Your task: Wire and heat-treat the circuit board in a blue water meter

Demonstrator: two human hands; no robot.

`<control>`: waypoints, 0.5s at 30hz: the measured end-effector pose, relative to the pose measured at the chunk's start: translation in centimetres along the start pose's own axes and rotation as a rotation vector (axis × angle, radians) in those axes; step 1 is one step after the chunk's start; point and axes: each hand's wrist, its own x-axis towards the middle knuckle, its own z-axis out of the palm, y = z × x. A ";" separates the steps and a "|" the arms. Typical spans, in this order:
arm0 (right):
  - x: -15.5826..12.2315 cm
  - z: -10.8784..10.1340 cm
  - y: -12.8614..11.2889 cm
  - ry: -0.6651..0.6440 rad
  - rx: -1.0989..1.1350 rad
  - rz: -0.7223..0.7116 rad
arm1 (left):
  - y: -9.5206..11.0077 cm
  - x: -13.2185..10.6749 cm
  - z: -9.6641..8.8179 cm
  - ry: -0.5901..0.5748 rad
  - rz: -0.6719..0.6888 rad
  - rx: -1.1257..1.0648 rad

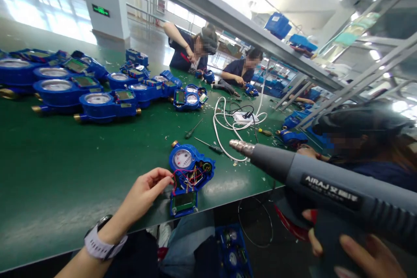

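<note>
The meter (190, 169) beside the left hand (145, 195) is blue, with red wires (187, 179) and white dial (182, 159). The heat gun (325, 186) in the right hand (358, 252) is grey, the table (81, 165) green.

— We see the blue plastic water meter (190, 169) lying flat at the green table's (81, 169) near edge, opened, dial up, coloured wires bared.

— And we find the grey plastic heat gun (325, 186) aloft to its right, metal nozzle pointing left.
</note>
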 end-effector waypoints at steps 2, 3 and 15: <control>1.6 0.7 0.2 0.051 0.124 -0.006 | 0.1 0.1 0.0 -0.018 -0.003 0.027; 2.9 1.3 0.6 0.080 0.201 -0.028 | 0.1 0.1 0.0 -0.024 -0.007 0.044; 21.2 6.2 9.3 0.231 0.539 0.242 | 2.1 0.6 1.7 0.008 0.050 0.329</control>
